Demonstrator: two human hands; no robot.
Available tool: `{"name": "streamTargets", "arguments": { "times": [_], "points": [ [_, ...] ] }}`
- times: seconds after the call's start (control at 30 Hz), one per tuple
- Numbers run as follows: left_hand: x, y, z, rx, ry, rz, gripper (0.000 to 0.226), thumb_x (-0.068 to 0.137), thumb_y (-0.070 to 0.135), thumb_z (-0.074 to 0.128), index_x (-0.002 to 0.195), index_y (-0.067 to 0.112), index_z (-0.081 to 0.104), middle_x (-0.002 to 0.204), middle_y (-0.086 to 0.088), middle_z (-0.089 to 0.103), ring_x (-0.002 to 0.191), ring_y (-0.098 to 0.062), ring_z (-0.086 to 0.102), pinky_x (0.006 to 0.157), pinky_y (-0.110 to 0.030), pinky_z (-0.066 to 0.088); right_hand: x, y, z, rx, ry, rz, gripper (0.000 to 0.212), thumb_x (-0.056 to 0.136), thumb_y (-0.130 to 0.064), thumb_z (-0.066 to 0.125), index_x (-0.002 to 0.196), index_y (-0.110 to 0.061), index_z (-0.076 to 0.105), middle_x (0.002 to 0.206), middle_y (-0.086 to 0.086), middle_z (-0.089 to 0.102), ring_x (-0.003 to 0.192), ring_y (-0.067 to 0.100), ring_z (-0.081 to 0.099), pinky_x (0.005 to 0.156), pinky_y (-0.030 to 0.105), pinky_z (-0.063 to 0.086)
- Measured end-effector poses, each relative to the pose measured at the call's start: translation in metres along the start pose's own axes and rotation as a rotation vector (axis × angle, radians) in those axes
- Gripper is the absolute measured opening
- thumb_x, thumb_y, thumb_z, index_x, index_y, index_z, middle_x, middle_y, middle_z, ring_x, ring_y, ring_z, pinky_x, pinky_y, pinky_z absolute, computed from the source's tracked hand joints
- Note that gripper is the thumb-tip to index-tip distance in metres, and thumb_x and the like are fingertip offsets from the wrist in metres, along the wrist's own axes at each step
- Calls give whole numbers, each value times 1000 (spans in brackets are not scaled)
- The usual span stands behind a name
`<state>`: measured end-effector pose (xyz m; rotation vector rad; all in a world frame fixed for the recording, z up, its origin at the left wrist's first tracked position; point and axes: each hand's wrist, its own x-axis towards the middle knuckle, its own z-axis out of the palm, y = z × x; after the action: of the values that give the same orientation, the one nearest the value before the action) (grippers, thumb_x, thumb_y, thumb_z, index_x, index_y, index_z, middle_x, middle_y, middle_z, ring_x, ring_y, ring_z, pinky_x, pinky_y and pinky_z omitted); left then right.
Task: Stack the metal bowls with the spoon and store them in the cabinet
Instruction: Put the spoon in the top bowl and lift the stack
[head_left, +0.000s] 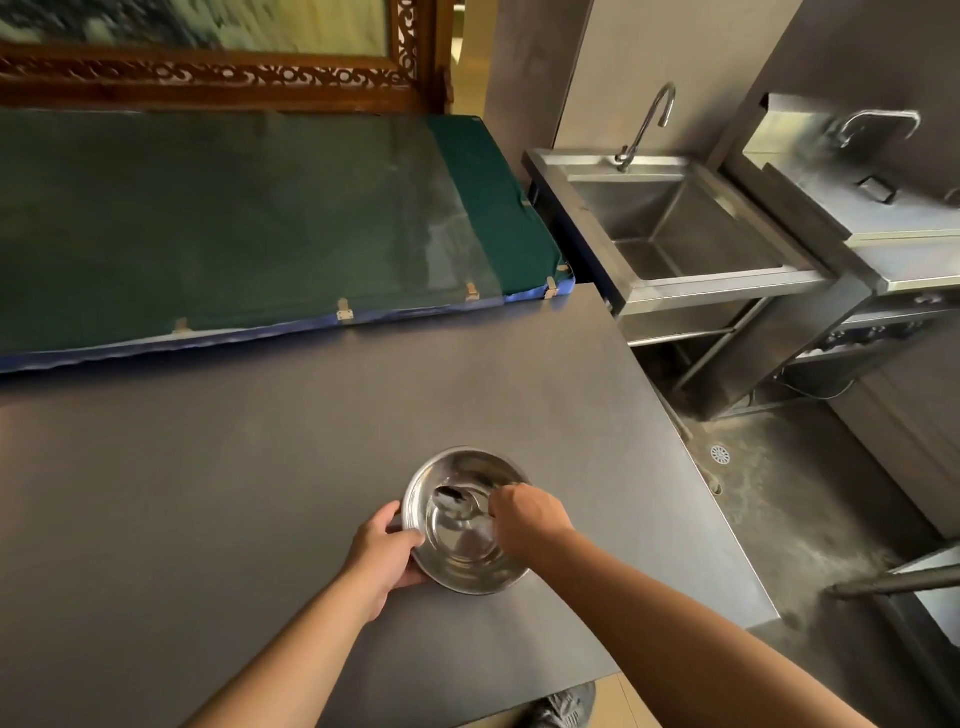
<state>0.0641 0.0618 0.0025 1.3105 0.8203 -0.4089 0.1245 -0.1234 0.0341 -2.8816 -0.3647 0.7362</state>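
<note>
A wide, dark grey matte countertop (260, 467) fills most of the view from above. Along its far edge lies a flat green panel with a blue border and small metal clips (234, 218), and behind that stands a carved brown wooden frame (208, 73). To the right, apart from the counter, is a stainless steel sink unit (675, 228) with a curved metal tap (647, 124). Farther right stands a steel appliance with a handle on top (883, 171). Below them is a dusty grey floor with a round drain (720, 454). Nothing lies on the counter near the bowl, so the space around it is open.

A round shiny metal bowl (467, 551) sits on the counter near its front right part; whether more than one bowl is nested there cannot be told. The left hand (387, 553) cups the bowl's left rim, thumb over the edge and fingers curled under its side. The right hand (527, 522) hangs over the bowl's right rim, fingers bunched in a pinch on the handle of a metal spoon (460, 501), whose scoop lies inside the bowl, pointing left.
</note>
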Motion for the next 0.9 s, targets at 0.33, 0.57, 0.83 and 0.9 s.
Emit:
{"name": "streamTargets", "arguments": {
  "times": [0.33,0.57,0.83,0.9],
  "points": [
    [-19,31,44,68,-95,81,65,88,-6,60,147,17,45,114,-13,67,75,-26,76,59,-40,62,-29,41,-27,83,125,18,26,87,-31,57,104,-15,70,118,11,69,105,35,65,80,37,51],
    [-53,47,105,156,-202,126,65,90,-6,60,149,14,42,120,-17,67,74,-26,77,59,-39,62,-79,125,-71,182,424,42,33,95,-37,59,124,-22,65,113,4,61,107,26,57,82,40,55],
    [-113,35,237,258,-349,170,55,90,-8,57,141,12,51,98,-14,78,72,-26,76,56,-36,60,-184,271,-86,658,413,434,41,87,-36,70,125,-22,64,110,-2,72,94,18,68,83,32,56],
    [-130,24,282,305,-398,182,50,90,-8,56,136,12,54,89,-9,79,69,-24,76,54,-35,60,-220,311,-81,848,448,510,31,86,-24,72,116,-19,70,100,0,75,81,17,70,78,37,61]
  ]
}}
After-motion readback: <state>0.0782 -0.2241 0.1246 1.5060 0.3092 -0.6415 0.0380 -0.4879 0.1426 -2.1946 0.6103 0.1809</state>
